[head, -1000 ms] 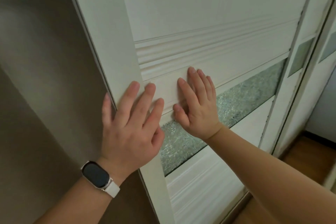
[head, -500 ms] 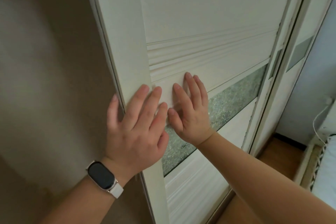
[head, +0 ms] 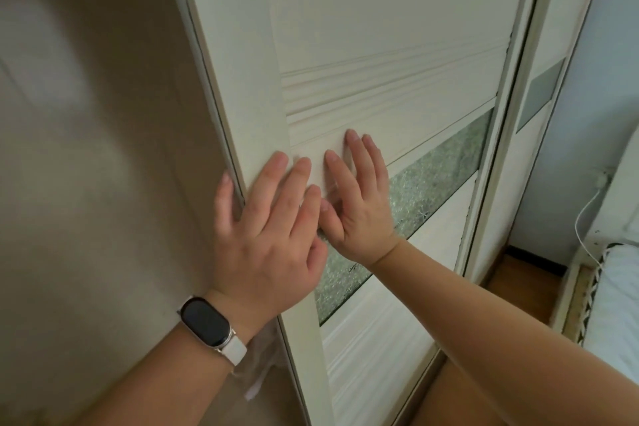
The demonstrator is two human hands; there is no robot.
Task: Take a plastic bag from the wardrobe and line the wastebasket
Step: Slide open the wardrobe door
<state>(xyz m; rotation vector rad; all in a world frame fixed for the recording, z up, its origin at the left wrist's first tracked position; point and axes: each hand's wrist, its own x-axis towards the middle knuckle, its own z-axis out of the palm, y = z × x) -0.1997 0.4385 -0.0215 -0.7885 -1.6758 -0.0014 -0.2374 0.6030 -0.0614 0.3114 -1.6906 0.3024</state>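
Observation:
A white sliding wardrobe door with a frosted glass strip fills the middle of the view. My left hand, with a dark watch on its wrist, lies flat on the door's left stile, and its thumb hooks round the door's edge. Just to its right, my right hand presses flat on the panel with straight fingers. To the left of the door the wardrobe's brown inside shows. A bit of pale crumpled plastic peeks out below my left wrist. No wastebasket is in view.
A second white sliding door stands behind the first at the right. Wooden floor runs along the wardrobe's foot. A bed with a white mattress and a white cable sit at the far right against a pale wall.
The door has slid to the right under both hands, and more of the wardrobe's brown inside shows. The bed and cable have come into view at the right.

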